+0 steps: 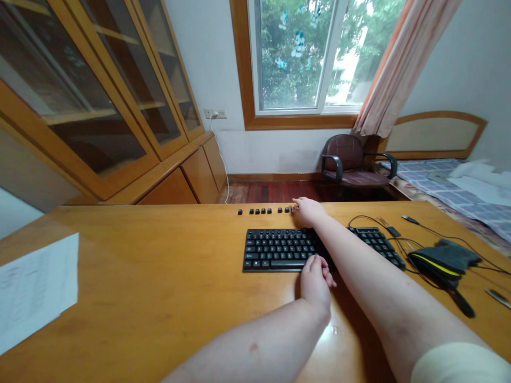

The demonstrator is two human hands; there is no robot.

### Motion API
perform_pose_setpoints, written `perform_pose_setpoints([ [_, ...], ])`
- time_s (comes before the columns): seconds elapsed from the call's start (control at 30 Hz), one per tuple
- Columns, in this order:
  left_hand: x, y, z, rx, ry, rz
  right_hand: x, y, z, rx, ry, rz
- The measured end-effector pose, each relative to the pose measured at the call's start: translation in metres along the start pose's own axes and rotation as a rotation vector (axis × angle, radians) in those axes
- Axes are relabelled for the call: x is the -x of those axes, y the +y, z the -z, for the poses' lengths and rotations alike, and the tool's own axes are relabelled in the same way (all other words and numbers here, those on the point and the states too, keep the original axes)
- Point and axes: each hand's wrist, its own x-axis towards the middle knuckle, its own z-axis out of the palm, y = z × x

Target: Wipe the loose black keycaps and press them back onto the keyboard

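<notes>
A black keyboard [279,249] lies on the wooden desk [159,276]. Behind it, near the desk's far edge, a row of several loose black keycaps [263,211] is lined up. My right hand [308,210] reaches over the keyboard to the right end of that row, fingers pinched together at the last keycap. My left hand [316,282] rests at the keyboard's front edge, fingers curled down against it, holding nothing I can make out.
A white paper sheet [35,290] lies at the desk's left. On the right are a dark pouch with a yellow stripe [445,258], thin black cables [439,231] and a small metal tool [499,298]. Behind the desk stand an office chair [353,162], a bed and a wooden cabinet.
</notes>
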Motion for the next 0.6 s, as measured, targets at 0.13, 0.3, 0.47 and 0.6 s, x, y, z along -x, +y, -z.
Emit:
perform_pose_setpoints([
  [0.13, -0.003, -0.003, 0.001, -0.027, -0.006, -0.037, -0.007, 0.0, -0.003, 0.005, -0.051, 0.015],
  [0.3, -0.007, -0.006, 0.002, 0.002, -0.025, -0.024, 0.023, 0.005, 0.017, -0.025, 0.077, -0.029],
  [0.47, 0.008, -0.001, 0.001, -0.125, -0.098, -0.087, 0.113, -0.005, 0.039, -0.408, 0.622, 0.067],
  [0.6, 0.021, 0.013, -0.005, -0.18, -0.079, -0.198, 0.18, -0.015, 0.03, -0.609, 0.918, 0.067],
])
